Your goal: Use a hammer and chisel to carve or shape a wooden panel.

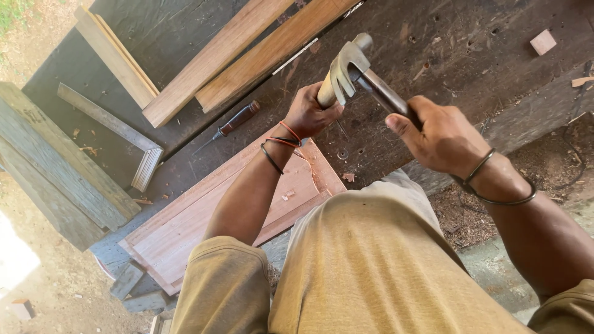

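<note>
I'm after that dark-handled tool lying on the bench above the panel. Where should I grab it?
Grip the awl-like tool by its thick dark handle at the upper-right end, coming from above; the thin spike points lower-left toward the grey strip, and the handle lies flat with bare bench around it.
</note>
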